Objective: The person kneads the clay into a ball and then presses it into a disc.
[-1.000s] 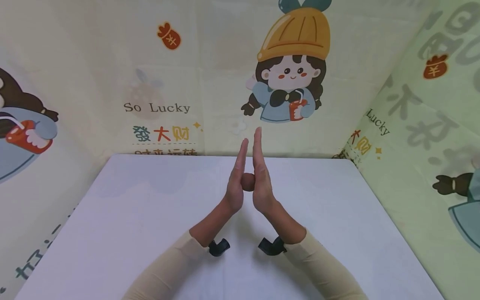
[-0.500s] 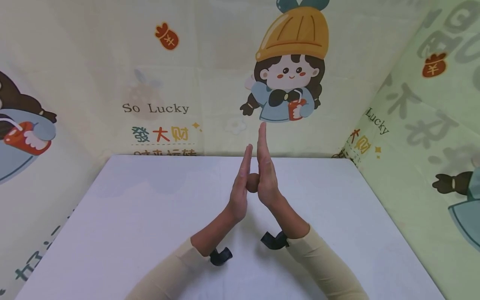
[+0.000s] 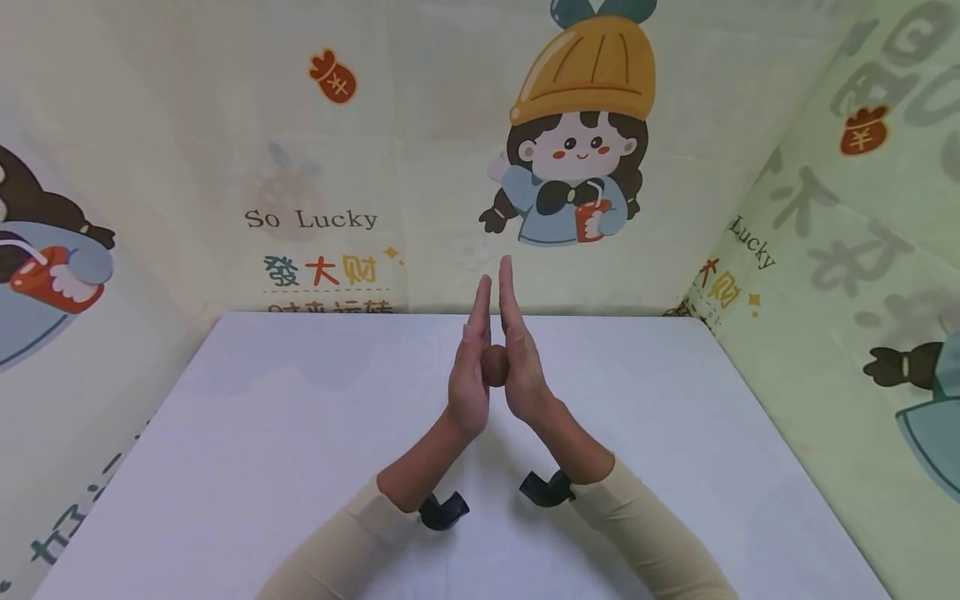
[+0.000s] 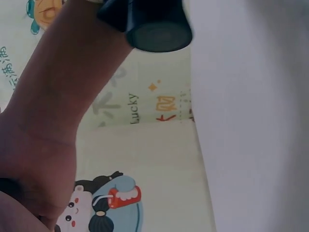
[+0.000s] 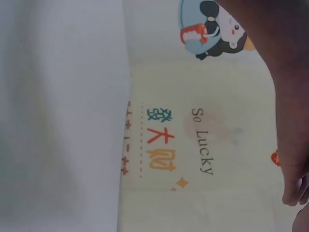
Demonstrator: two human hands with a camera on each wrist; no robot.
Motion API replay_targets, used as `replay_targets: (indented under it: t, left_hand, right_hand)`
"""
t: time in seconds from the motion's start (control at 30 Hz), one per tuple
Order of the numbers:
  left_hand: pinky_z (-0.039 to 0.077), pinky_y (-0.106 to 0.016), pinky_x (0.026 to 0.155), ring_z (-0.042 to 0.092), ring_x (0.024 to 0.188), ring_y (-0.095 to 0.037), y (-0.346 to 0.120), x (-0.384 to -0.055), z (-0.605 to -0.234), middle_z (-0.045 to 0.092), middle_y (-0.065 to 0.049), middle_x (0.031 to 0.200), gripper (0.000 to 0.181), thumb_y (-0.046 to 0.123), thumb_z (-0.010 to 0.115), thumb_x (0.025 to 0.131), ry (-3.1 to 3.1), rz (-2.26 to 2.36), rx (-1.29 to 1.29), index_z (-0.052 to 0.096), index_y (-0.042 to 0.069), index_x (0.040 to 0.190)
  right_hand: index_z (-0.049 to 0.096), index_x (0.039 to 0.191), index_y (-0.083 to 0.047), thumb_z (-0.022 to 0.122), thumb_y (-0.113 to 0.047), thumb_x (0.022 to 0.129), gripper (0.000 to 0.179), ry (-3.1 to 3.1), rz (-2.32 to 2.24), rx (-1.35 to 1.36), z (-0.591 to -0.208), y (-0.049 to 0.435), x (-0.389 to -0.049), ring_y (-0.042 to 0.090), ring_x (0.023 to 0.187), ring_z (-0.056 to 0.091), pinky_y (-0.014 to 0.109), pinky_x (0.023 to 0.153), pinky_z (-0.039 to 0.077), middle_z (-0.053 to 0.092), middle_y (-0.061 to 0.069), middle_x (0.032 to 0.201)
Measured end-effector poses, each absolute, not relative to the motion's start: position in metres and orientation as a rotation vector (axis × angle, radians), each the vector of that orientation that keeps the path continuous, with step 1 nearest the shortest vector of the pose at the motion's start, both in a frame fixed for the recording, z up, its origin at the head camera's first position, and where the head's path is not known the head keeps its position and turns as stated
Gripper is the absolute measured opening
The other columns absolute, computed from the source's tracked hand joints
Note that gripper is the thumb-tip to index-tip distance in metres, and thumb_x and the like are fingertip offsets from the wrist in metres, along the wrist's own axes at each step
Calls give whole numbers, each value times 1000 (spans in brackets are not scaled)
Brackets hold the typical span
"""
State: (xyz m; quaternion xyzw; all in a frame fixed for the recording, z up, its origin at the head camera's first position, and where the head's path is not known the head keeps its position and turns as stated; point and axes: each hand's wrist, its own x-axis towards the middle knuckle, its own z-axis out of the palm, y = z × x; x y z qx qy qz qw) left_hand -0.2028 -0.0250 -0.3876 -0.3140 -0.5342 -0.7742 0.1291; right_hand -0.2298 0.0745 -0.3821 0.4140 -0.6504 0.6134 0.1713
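Observation:
A small brown ball sits between two flat palms, held up off the table in the head view. From the left, my left hand presses against it with straight fingers pointing forward and up. My right hand mirrors this on the other side, fingers straight and reaching slightly farther. The fingertips stay a little apart. In the left wrist view, a forearm and hand fill the left side, with a dark patch at the edge too unclear to name. The right wrist view has a hand along its right edge.
Below the hands spreads a white table. Behind it hangs a cream backdrop with cartoon prints and lettering, continuing along both sides. Black curved mounts sit at both wrists, by the beige sleeves.
The palms slide against each other around the ball: the right hand went forward then back, the left hand back then forward. The ball shifted right, then left again.

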Motion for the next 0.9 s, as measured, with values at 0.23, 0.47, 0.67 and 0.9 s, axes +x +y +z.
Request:
replay_targets:
  t: [0.23,0.47,0.67,0.9]
  left_hand:
    - [7,-46,126,4,160,-14,-30,-206,-379,6,-2,176,65,32,10,111,-1522,-2234,-884,8,3,168]
    - [5,-43,126,5,159,-6,-41,-212,-369,9,5,176,66,40,11,111,-1544,-2224,-785,9,9,170]
    - [5,-39,126,8,158,-5,-50,-219,-363,13,6,175,65,37,9,110,-1543,-2209,-703,11,10,170]
    - [6,-34,126,9,159,-9,-59,-231,-360,14,0,175,67,37,10,110,-1470,-2190,-649,12,4,168]
  right_hand:
    - [-2,169,-11,16,-61,111,79,-1875,1778,1178,-390,70,-226,5,104,59,28,88,45,42,2,163]
    - [-4,170,-16,15,-62,111,77,-1888,1796,1194,-397,63,-224,17,48,34,33,55,40,37,-4,54]
    - [-6,169,-13,16,-63,110,80,-1889,1798,1235,-403,58,-221,18,54,41,31,58,40,43,1,58]
    - [-6,168,-8,14,-62,110,81,-1924,1704,1227,-404,54,-212,19,135,49,43,119,29,48,13,156]
